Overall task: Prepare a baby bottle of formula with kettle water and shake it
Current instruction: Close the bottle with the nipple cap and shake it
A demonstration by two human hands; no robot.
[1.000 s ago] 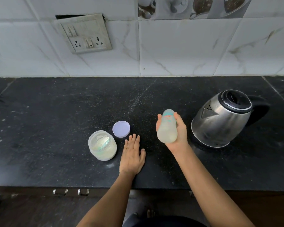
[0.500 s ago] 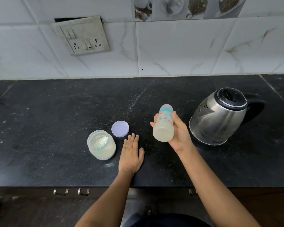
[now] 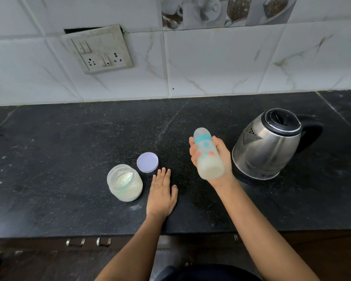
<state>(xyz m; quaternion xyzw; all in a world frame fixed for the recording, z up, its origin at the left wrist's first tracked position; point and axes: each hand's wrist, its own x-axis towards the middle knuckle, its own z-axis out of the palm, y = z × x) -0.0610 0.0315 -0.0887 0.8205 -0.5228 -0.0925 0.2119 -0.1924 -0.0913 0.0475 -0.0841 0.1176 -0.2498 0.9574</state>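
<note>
Baby bottle (image 3: 208,154) with milky white formula is gripped in the right hand (image 3: 218,159), tilted, up above the black counter (image 3: 69,142) near its front edge. The left hand (image 3: 161,194) lies flat and open on the counter, holding nothing. Just left of it sits an open jar (image 3: 124,185) of powder, with its round lid (image 3: 147,162) beside it. The shiny kettle (image 3: 270,142) stands toward the counter's right side

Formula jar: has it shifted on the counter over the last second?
No. The formula jar keeps its spot beside the purple lid, with the left hand flat next to it.
</note>
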